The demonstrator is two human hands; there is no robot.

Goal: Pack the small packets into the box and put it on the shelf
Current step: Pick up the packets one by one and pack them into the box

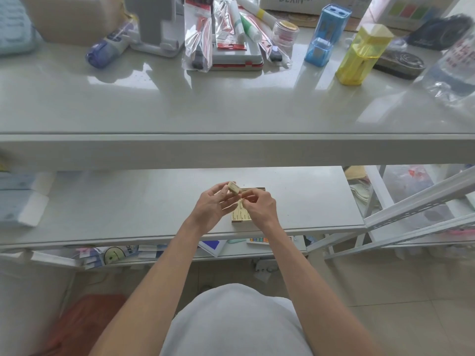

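Left hand (213,205): pinches a small packet (233,187) at the fingertips, raised above the box (241,215).
Right hand (258,205): fingers curled together beside the packet; grip unclear.
Box: on shelf (128,214), near the front edge.

A pale grey shelving unit (231,150) fills the view, its glossy top shelf (180,104) catching soft daylight and blurred reflections. Stationery clutter lines that shelf's far edge: a yellow translucent container (359,57), a blue one (325,34), and clear plastic sleeves (198,44). A cardboard carton (290,2) stands behind them. Below, a matte middle shelf (128,209) runs across. At the right, perforated white metal rails (416,209) slant. The floor (385,291) is beige tile.
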